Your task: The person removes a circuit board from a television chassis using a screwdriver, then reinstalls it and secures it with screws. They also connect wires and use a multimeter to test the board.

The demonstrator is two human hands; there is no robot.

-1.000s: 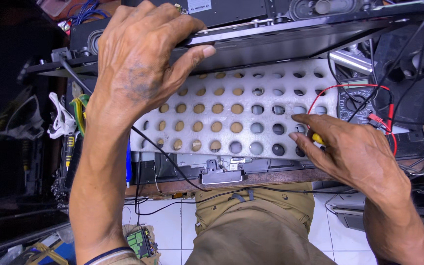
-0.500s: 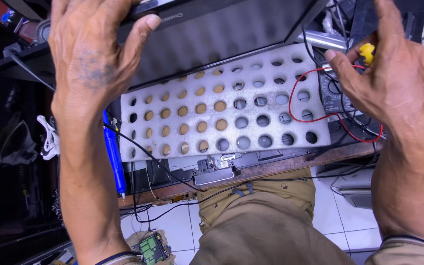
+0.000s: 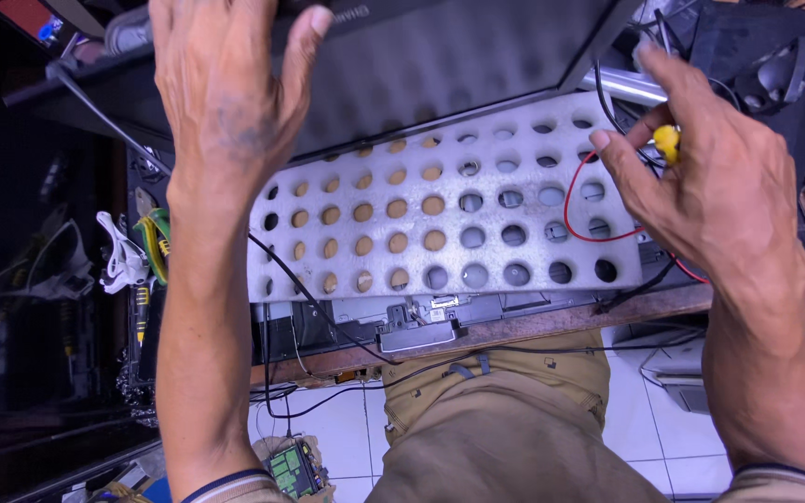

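My left hand [image 3: 225, 93] rests with spread fingers on the upper edge of a dark grey panel [image 3: 440, 65] lying across the bench. My right hand [image 3: 710, 186] holds a small yellow-tipped probe [image 3: 666, 142] between thumb and fingers, above the right end of a white perforated foam sheet [image 3: 421, 224]. A red wire [image 3: 589, 233] loops from under that hand across the foam. The probe's tip is hidden by my fingers.
A grey metal bracket [image 3: 418, 326] sits at the wooden bench edge [image 3: 552, 321]. Black cables [image 3: 309, 298] run over the foam. A green circuit board [image 3: 291, 469] lies on the tiled floor. White straps [image 3: 123, 251] hang at left. Black gear [image 3: 757, 56] crowds the right.
The view has shifted, so the foam sheet sits lower. My right hand lifted from the foam's lower right to its upper right with the yellow probe. My left hand stayed on the panel.
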